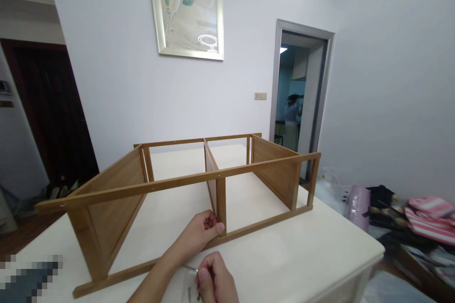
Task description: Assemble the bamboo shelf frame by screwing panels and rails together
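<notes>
Wooden rack [221,203] across white table [284,258], framed picture [192,9] behind, doorway [292,90], striped cloth [432,220]

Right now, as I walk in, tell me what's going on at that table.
Someone has both hands near a wooden shelf frame that rests on a white table. Their left hand is at its middle post, though contact is unclear. Their right hand pinches a thin metal piece.

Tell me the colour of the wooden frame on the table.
The wooden frame is warm brown, best seen in the head view.
</notes>
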Demonstrator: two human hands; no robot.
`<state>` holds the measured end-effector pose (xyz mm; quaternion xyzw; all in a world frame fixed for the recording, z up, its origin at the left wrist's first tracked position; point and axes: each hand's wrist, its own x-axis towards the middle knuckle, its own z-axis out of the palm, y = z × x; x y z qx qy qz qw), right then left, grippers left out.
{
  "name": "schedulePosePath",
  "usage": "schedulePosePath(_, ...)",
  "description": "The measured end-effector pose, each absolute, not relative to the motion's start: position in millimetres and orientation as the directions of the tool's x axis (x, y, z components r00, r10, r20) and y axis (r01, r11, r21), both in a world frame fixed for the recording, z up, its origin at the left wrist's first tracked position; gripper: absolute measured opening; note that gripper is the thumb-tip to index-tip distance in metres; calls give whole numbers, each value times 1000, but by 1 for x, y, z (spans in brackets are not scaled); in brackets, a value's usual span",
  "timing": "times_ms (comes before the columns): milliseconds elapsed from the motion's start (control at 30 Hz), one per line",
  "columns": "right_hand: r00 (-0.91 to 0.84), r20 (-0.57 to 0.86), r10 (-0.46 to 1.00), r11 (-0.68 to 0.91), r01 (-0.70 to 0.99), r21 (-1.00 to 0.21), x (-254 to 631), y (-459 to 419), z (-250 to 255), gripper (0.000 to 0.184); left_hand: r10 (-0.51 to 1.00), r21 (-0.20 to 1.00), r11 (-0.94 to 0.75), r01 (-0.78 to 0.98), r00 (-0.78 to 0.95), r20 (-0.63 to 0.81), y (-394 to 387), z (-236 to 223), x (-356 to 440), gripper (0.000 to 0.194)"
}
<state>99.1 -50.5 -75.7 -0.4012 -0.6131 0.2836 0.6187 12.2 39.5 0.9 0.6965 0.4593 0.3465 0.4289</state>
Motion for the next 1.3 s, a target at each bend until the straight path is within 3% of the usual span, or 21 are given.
schedulePosePath(200,168,321,932,352,-213,-911,107,-46,-64,51,937,929,-200,311,339,88,43,-4,10,41)
schedulePosePath(333,209,239,948,296,-304,-905,115,-44,-57,48,934,938,-189,289,347,81,43,-4,10,45)
schedulePosePath(433,271,300,915,364,-227,-903,125,-46,-44,41,935,935,-195,298,344,86,41,-2,11,41)
schedulePosePath(533,370,467,803,515,-35,-857,140,-46,-19,33,943,917,-225,328,309,121,38,1,13,37)
schedulePosePath(667,305,728,613,702,211,-680,158,-39,30,21,948,888,-274,370,258,185,32,7,17,31)
schedulePosePath(767,272,842,466,770,345,-538,162,-30,61,16,949,871,-296,391,228,220,29,10,20,27)
schedulePosePath(1067,189,892,410,752,484,-448,158,-20,81,14,899,708,-431,559,203,388,23,4,23,25)
schedulePosePath(1300,187,901,391,741,516,-429,157,-12,80,13,870,660,-473,583,188,457,17,7,24,27)
